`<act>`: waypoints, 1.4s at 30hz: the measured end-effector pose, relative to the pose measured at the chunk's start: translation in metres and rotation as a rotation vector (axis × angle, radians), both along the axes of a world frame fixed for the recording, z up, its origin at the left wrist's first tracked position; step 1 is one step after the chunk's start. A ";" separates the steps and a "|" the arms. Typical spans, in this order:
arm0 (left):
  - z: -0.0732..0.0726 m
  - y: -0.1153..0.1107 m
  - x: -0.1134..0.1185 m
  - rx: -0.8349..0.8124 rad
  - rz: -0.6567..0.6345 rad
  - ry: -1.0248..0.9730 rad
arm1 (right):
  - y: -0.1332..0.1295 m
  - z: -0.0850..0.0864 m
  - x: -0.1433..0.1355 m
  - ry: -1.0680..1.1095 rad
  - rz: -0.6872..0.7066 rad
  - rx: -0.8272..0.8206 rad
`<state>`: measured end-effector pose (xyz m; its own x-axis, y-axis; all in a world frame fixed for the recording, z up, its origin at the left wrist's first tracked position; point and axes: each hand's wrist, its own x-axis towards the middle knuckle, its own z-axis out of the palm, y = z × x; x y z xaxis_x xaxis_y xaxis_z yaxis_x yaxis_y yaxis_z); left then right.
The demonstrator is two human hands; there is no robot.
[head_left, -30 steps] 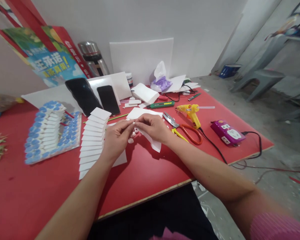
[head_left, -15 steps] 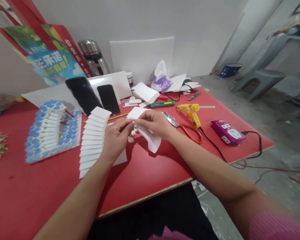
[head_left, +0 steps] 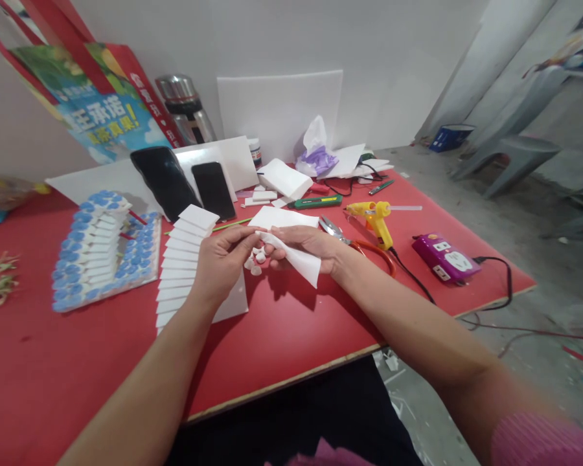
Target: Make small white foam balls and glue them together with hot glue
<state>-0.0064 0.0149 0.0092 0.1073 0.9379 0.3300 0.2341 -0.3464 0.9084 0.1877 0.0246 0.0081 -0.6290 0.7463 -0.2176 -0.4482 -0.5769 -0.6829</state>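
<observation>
Both hands meet above the red table [head_left: 291,323]. My right hand [head_left: 311,247] holds a white foam strip [head_left: 298,257] that slants down to the right. My left hand [head_left: 219,257] pinches the strip's upper left end with thumb and fingertips. Several small white foam bits [head_left: 253,260] lie on the table just under the fingers. A fanned staircase of white foam pieces [head_left: 181,264] lies left of my left hand. A flat white foam sheet [head_left: 282,217] lies just behind the hands.
Red-handled scissors [head_left: 357,243], a yellow glue gun [head_left: 374,217], a purple power strip [head_left: 442,256] with black cord and a green utility knife [head_left: 315,202] lie right. Two phones [head_left: 184,181] lean behind. A blue-capped white model [head_left: 102,249] stands left.
The foam strip has turned and dropped a little in my right hand, whose fingers now lie flatter. My left hand has slid slightly right along the strip's end. The view shifted slightly.
</observation>
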 end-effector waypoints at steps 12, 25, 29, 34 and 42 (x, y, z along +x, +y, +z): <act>-0.005 -0.002 0.005 -0.119 -0.019 -0.074 | -0.006 -0.007 -0.008 -0.341 -0.278 0.274; -0.009 -0.014 0.013 0.291 0.147 0.218 | -0.017 -0.012 -0.024 -0.628 -0.543 0.705; -0.014 -0.015 0.012 0.426 0.108 0.410 | -0.013 -0.015 -0.025 -0.562 -0.540 0.609; -0.017 -0.017 0.016 0.474 0.105 0.481 | -0.010 -0.016 -0.024 -0.569 -0.593 0.564; -0.008 -0.005 0.006 -0.203 -0.051 -0.159 | -0.007 -0.007 -0.006 -0.574 -0.431 0.771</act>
<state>-0.0001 0.0102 0.0017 0.1182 0.9813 0.1520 0.0698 -0.1609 0.9845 0.1821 0.0180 0.0006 -0.2308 0.9455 0.2297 -0.0048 0.2350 -0.9720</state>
